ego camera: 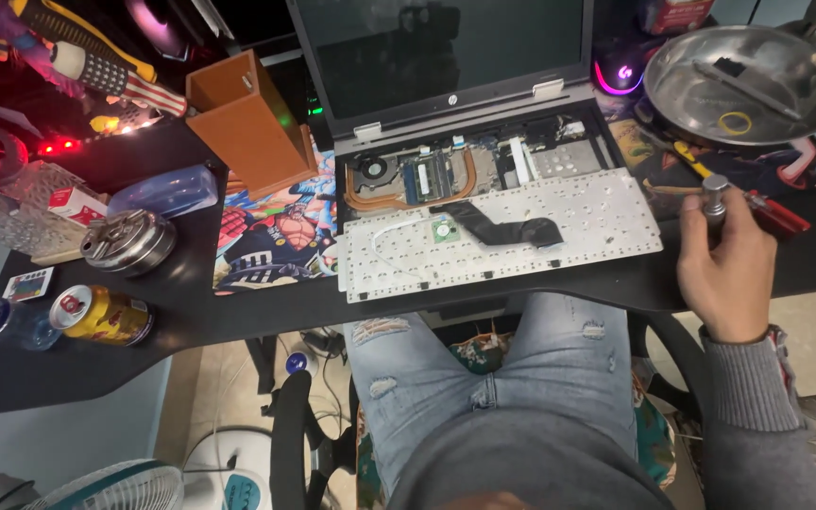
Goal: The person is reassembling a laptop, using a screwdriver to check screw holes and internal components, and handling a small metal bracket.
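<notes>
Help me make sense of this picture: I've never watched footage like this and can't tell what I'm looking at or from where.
There is no machine here: a camera worn on a person's head looks down at their lap and a black desk. On it sits an opened grey laptop with its inner parts exposed and its white keyboard panel flipped over in front. The right hand grips a silver-capped screwdriver with a red handle. The left hand is out of view. Nearby are a round steel tray, an orange box and a yellow-and-red drink can.
</notes>
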